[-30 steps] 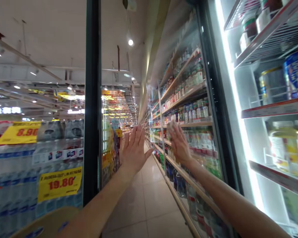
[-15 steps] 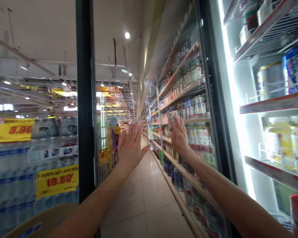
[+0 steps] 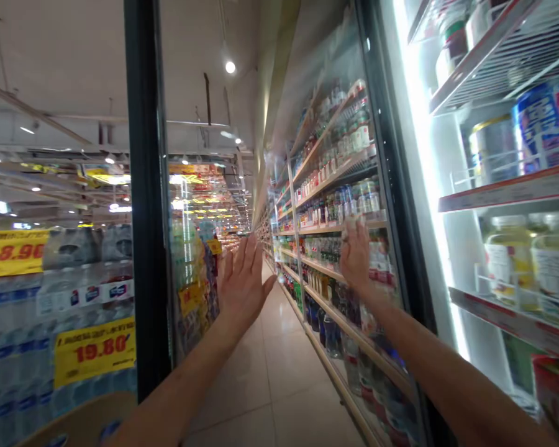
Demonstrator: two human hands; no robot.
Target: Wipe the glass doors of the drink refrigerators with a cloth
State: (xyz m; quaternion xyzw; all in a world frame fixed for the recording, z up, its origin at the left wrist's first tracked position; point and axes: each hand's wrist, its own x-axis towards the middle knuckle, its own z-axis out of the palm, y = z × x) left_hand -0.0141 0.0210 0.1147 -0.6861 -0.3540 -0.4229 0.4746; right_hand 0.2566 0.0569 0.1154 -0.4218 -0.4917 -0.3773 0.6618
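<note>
A glass cooler door [image 3: 144, 186] with a dark frame stands open in front of me, and the aisle and shelves show through or in its pane. My left hand [image 3: 242, 279] lies flat against the glass, fingers stretched up and thumb out to the side, holding nothing. Farther right on the pane, my right hand [image 3: 355, 257] presses a small pale cloth [image 3: 354, 222] to the glass. The cloth shows at the fingertips; motion blurs it, and the fingers hide most of it.
To the right, the lit cooler shelves [image 3: 503, 192] hold cans and bottles of pale yellow drink [image 3: 505, 261]. Stacked packs of water bottles [image 3: 13, 347] with yellow price signs [image 3: 95, 352] stand at left. A tan curved object [image 3: 84, 422] sits at lower left.
My right hand has slid right across the glass, toward the door frame, with the cloth. My left hand stays flat in nearly the same place. The view has shifted slightly.
</note>
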